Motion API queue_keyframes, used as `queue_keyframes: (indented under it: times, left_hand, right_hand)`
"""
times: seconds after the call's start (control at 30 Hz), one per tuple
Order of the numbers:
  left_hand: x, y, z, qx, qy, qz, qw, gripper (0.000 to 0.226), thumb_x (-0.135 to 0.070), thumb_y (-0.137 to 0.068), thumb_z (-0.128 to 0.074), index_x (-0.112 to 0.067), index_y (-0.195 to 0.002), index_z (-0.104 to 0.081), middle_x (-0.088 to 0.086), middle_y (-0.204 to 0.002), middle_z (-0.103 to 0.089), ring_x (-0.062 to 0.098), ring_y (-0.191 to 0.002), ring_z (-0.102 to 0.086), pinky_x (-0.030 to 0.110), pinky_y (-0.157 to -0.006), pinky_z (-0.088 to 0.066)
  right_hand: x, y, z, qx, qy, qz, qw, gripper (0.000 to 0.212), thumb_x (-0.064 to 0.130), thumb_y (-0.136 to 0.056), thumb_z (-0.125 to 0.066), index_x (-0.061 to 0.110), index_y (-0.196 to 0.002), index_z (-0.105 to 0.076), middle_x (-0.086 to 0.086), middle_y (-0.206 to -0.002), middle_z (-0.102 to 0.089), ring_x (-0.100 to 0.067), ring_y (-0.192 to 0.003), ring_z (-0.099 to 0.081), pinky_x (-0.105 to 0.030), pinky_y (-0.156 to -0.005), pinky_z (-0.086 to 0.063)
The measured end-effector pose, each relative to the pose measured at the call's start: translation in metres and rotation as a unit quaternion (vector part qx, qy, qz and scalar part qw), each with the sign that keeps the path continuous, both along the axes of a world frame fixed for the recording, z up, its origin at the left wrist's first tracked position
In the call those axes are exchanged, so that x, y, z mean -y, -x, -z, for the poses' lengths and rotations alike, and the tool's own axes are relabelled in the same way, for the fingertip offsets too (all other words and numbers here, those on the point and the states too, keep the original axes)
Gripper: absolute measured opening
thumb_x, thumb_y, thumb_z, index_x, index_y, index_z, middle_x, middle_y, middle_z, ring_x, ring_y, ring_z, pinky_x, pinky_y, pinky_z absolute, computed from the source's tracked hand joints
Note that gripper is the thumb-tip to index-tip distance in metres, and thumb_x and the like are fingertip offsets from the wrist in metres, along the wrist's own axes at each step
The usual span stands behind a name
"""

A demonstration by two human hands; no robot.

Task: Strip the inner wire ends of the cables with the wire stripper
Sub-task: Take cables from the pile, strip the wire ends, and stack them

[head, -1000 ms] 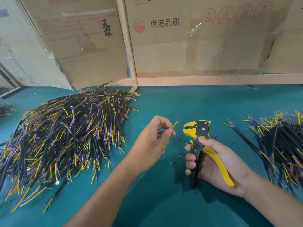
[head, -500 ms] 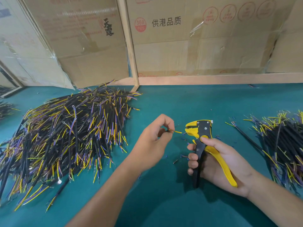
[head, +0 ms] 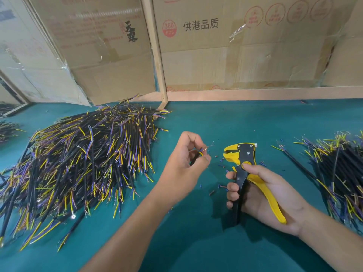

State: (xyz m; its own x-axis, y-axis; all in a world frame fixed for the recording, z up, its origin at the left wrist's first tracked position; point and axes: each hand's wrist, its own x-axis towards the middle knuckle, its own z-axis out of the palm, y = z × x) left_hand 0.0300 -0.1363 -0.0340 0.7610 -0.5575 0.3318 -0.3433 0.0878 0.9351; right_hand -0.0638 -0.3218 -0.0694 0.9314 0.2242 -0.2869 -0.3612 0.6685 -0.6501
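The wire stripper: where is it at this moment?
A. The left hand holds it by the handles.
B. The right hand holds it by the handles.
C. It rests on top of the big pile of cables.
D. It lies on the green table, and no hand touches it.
B: the right hand grips the handles of the wire stripper, while the left hand pinches a cable end.

Small assembly workshop / cable-prep station. Indicators: teal-covered worktop [head: 225, 118] w/ two bulk heaps of cut black cables [head: 82, 160], [head: 341, 171], inner wires exposed; insulation offcuts [head: 220, 186] scattered on surface. Flattened shipping cartons [head: 235, 46] w/ printed marks, taped to a bare wood frame [head: 155, 54], serve as the back wall.
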Motion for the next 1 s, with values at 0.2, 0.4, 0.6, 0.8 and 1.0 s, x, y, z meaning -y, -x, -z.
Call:
queue_keyframes:
  times: [0.2,0.4,0.6,0.8,1.0]
  left_hand:
    - [0.0,0.0,0.0,0.034,-0.018,0.002,0.999,0.019,-0.009,-0.089,-0.049,-0.028,-0.092,-0.047,-0.007,-0.085,-0.052,0.012,-0.07,-0.04,0.018,-0.061,-0.035]
    - [0.0,0.003,0.0,0.051,-0.029,0.026,0.998,0.027,-0.001,-0.092,-0.045,-0.028,-0.093,-0.04,-0.008,-0.091,-0.053,0.01,-0.077,-0.043,0.017,-0.069,-0.037]
    - [0.0,0.004,-0.001,0.023,-0.032,0.029,0.999,0.016,-0.004,-0.087,-0.038,-0.02,-0.089,-0.033,-0.001,-0.09,-0.055,0.003,-0.064,-0.041,0.016,-0.063,-0.035]
    - [0.0,0.006,0.002,0.025,-0.044,0.055,0.997,0.014,-0.006,-0.086,-0.034,-0.017,-0.092,-0.029,0.0,-0.087,-0.053,0.003,-0.068,-0.04,0.015,-0.064,-0.035]
    - [-0.005,0.0,0.004,0.117,-0.09,0.036,0.988,0.014,-0.024,-0.093,-0.041,-0.033,-0.091,-0.031,-0.013,-0.087,-0.052,0.028,-0.075,-0.039,0.037,-0.065,-0.039]
  right_hand:
    - [-0.002,0.0,-0.002,-0.003,0.006,0.008,1.0,0.037,0.035,-0.085,-0.071,0.004,-0.102,-0.064,-0.013,-0.081,-0.048,-0.03,-0.069,-0.049,-0.047,-0.072,-0.051]
    - [-0.004,0.001,-0.003,0.001,0.014,0.015,1.0,0.037,0.034,-0.083,-0.073,0.003,-0.102,-0.064,-0.013,-0.079,-0.048,-0.029,-0.067,-0.05,-0.046,-0.07,-0.051]
    - [-0.009,0.008,-0.008,0.052,0.056,-0.017,0.997,0.038,0.036,-0.081,-0.071,0.004,-0.102,-0.066,-0.016,-0.079,-0.048,-0.031,-0.068,-0.049,-0.047,-0.069,-0.051]
    - [-0.01,0.017,-0.012,0.095,0.08,-0.05,0.991,0.048,0.032,-0.077,-0.08,-0.002,-0.107,-0.063,-0.021,-0.079,-0.048,-0.034,-0.068,-0.05,-0.051,-0.07,-0.05]
    - [-0.005,0.02,-0.018,0.127,0.095,-0.051,0.986,0.047,0.035,-0.076,-0.083,0.001,-0.104,-0.065,-0.02,-0.08,-0.049,-0.033,-0.068,-0.05,-0.05,-0.071,-0.051]
